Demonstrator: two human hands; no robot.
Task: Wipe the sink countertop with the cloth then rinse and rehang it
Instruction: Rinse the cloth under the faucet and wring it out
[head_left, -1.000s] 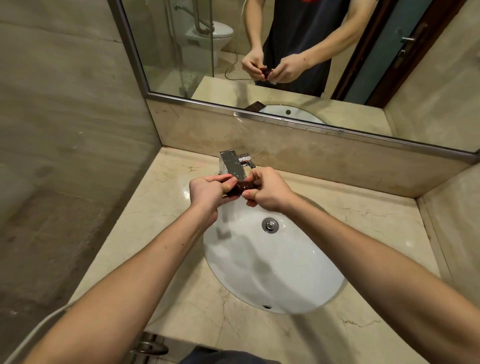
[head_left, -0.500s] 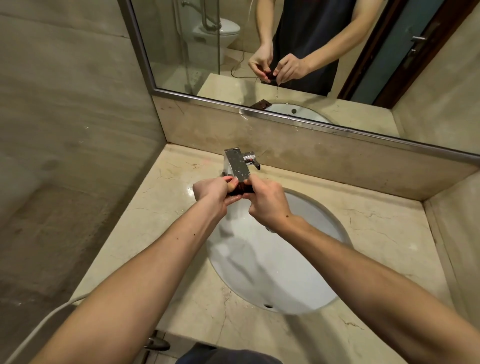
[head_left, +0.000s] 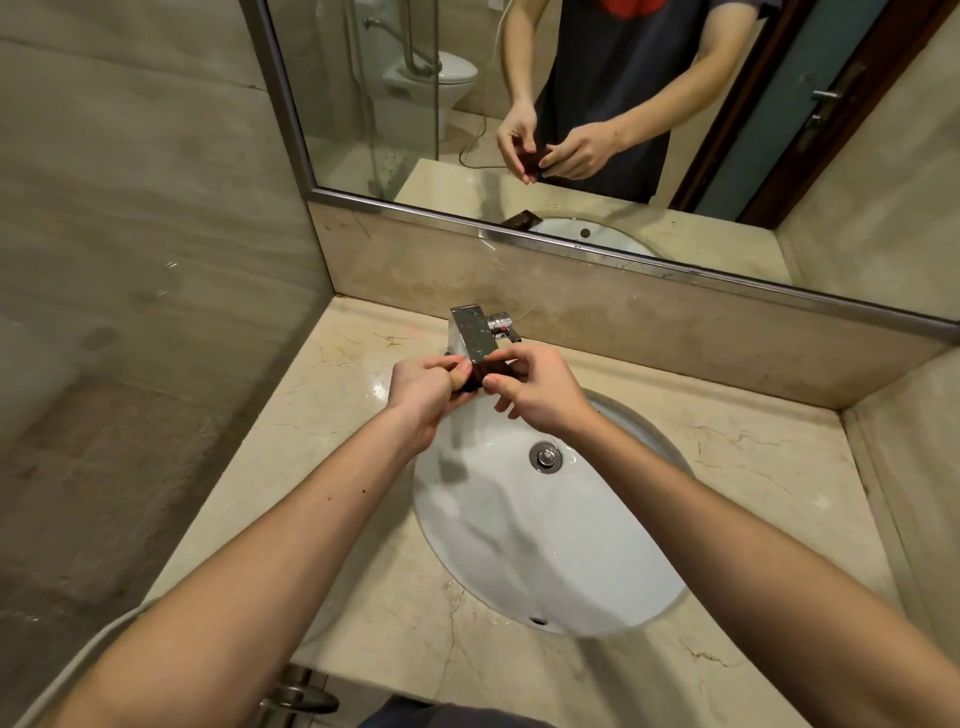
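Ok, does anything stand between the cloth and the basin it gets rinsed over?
Nothing visible does. The left hand and right hand pinch the cloth right at the faucet spout, above the back of the basin. Below it the basin holds only the drain plug.

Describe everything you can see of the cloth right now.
The cloth is a small, dark reddish-brown piece, bunched up so that only a narrow strip shows. The left hand and the right hand pinch it from either side, covering most of it. It is held in the air at the spout tip of the chrome faucet, over the back of the white basin. Whether it touches the spout, or is wet, cannot be told.
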